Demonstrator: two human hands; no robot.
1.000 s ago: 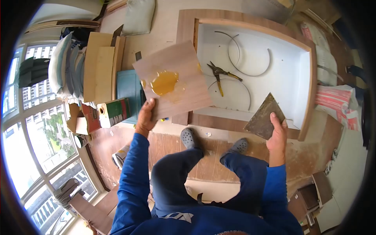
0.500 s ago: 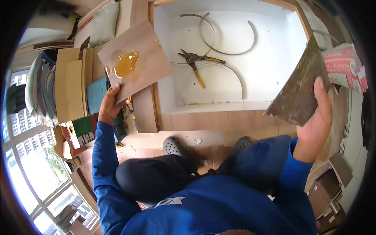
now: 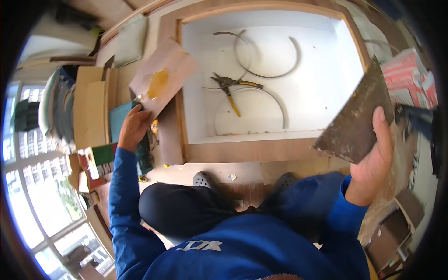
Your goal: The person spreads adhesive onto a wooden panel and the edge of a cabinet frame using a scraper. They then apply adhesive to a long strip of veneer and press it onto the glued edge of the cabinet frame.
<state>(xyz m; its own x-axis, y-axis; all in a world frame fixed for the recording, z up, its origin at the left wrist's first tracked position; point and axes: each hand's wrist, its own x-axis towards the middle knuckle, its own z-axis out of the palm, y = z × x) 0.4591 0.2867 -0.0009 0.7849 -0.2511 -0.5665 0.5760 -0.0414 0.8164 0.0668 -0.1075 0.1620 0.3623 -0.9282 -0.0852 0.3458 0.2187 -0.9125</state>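
Note:
Fingers of my left hand [image 3: 134, 127] grip the lower corner of a light wood-grain board [image 3: 173, 70], tilted, with a patch of amber glue [image 3: 157, 84] on its face. In my right hand [image 3: 375, 156] is a dark brown, stained piece of board [image 3: 358, 115], held by its right edge with the thumb on top. Between the hands, yellow-handled snips [image 3: 228, 84] lie partly open inside a white-lined wooden box [image 3: 252, 149], beside curved thin strips [image 3: 283, 109].
A red and white paper bag [image 3: 405, 78] stands at the right. Stacked boards [image 3: 91, 112], a teal box [image 3: 120, 116] and a green and white carton [image 3: 101, 158] are at the left, near the window. Grey clogs [image 3: 203, 179] are on the floor.
The light board in my left hand has turned and looks narrower, its glue patch steeper. The view has shifted slightly, and the dark board sits a little lower in my right hand's grip.

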